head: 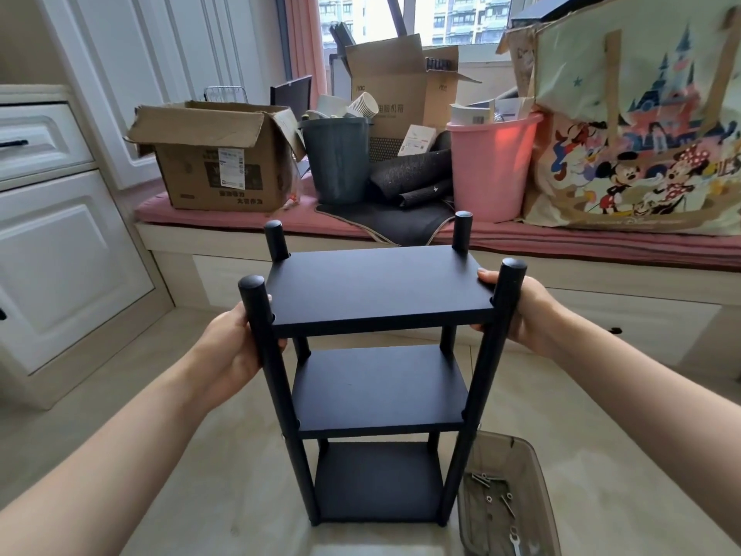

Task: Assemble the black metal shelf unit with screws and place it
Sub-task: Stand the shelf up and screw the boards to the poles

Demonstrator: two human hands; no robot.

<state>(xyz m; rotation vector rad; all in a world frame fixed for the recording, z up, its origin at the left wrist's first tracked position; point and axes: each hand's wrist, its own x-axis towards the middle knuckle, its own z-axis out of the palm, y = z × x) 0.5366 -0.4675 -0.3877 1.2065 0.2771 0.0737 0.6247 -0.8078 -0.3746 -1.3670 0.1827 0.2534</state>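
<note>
A black three-tier shelf unit (377, 290) stands upright in front of me, its four round posts rising above the top board. My left hand (232, 347) grips the near left post just under the top board. My right hand (521, 311) grips the near right post at the same height, thumb lying on the top board's right edge. Whether the unit's feet touch the floor or hang just above it I cannot tell.
A translucent tray (521, 447) with screws and a small wrench (515, 545) lies on the floor at lower right. A window bench (240, 242) behind holds cardboard boxes (216, 158), a grey bin (339, 162), a pink bucket (489, 166) and a cartoon bag (641, 126). White cabinets (60, 254) stand left.
</note>
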